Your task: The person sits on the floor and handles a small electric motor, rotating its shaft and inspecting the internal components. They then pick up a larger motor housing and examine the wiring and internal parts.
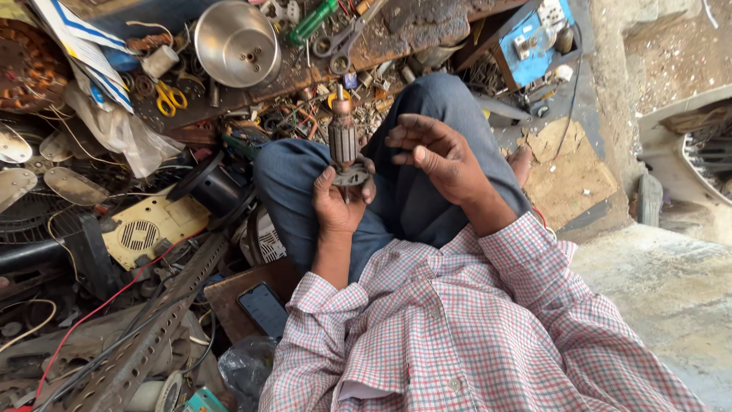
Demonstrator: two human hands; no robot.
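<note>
A motor armature (344, 140), a ribbed metal cylinder with a copper end and a small fan disc, stands upright over my lap. My left hand (338, 200) grips it from below, fingers wrapped around the fan disc. Just to the right of the armature hovers my right hand (436, 152), fingers loosely curled and holding nothing. My knees in blue trousers (412, 194) lie under both hands.
A steel bowl (235, 42), large scissors (345, 40), yellow-handled scissors (171, 97) and small parts lie on a wooden board ahead. Fan blades (47, 179), a cream motor cover (149, 227), a slotted metal bar (156, 328) and a dark phone (264, 308) crowd the left. A blue switchboard (536, 38) sits top right.
</note>
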